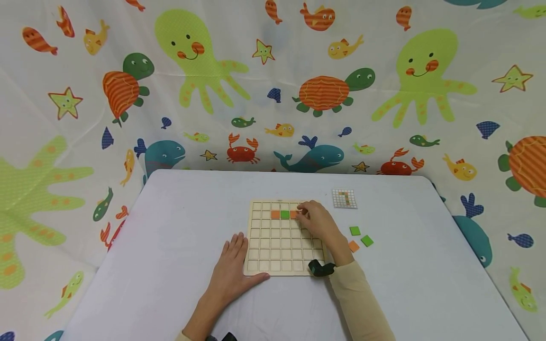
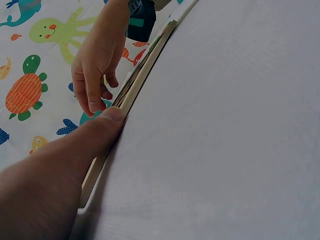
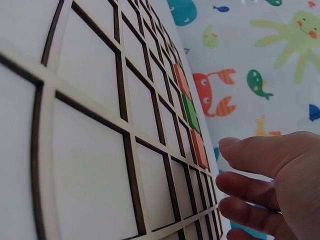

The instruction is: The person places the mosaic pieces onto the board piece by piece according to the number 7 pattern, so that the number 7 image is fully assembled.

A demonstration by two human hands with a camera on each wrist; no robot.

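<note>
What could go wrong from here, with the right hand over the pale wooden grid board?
The right hand hovers close to the rightmost orange square tile in the row, so it might nudge that tile out of place.
The right wrist is near the loose orange square tile, and could brush it away.
The left hand lies against the board; an uneven push might shift it.
</note>
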